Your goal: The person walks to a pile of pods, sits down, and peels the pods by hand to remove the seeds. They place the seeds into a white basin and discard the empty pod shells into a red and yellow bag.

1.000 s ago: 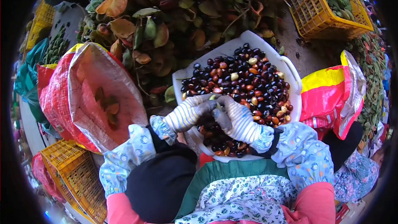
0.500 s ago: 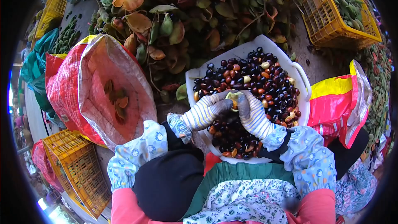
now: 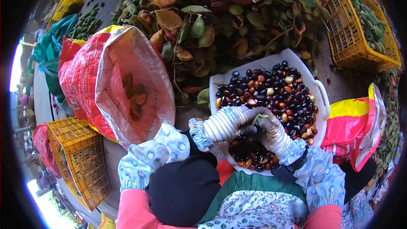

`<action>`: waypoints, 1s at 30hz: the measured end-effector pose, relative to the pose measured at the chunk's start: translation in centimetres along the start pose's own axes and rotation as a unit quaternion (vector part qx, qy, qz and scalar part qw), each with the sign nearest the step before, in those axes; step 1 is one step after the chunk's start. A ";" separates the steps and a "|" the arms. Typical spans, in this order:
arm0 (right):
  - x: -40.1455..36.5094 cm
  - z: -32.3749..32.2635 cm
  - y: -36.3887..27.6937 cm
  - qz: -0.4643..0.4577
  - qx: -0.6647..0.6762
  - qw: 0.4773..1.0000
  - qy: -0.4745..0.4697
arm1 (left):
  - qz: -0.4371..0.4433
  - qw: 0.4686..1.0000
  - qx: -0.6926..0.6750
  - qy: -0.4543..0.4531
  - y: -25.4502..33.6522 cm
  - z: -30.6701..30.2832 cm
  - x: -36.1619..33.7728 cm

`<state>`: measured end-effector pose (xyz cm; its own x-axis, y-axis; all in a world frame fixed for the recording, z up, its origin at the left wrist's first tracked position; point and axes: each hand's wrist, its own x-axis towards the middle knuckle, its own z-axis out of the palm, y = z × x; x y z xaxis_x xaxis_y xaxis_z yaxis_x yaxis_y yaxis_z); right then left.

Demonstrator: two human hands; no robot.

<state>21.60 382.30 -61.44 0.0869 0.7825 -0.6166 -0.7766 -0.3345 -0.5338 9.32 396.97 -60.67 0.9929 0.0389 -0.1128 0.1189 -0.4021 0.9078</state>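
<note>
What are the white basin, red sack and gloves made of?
White basin: likely moulded plastic, smooth rim with formed handle. Red sack: apparently woven plastic, weave texture shows inside. Gloves on left hand and right hand, which pinches a green husk: knitted fabric, striped ribbing visible.

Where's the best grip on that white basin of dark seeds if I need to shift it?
Take the moulded handle on the white basin's right rim, coming in from the right over the ground. It sticks out clear of the seeds. The left hand and right hand cover the near rim, and the pod pile crowds the far rim.
</note>
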 end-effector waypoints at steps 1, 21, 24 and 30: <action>0.4 -0.5 0.8 -0.011 0.012 1.000 -0.012 | 0.020 0.999 0.042 0.009 -0.5 0.6 0.1; -2.8 1.4 -9.7 -0.072 -0.832 0.506 -0.218 | -0.185 0.974 -0.117 0.062 0.8 -8.0 -8.0; 2.2 1.0 -13.8 -0.097 -0.783 0.612 -0.048 | -0.332 0.913 0.171 0.163 -1.0 -12.9 -13.8; 16.2 3.8 -20.0 -0.107 -0.796 0.527 0.277 | -0.339 0.808 0.346 0.336 -0.8 -13.4 -14.5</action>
<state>36.15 403.67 -58.59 0.5782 0.7653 -0.2826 0.7577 -0.6322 -0.1616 -5.05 408.97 -54.33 0.5097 0.8597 -0.0333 0.8349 -0.4849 0.2603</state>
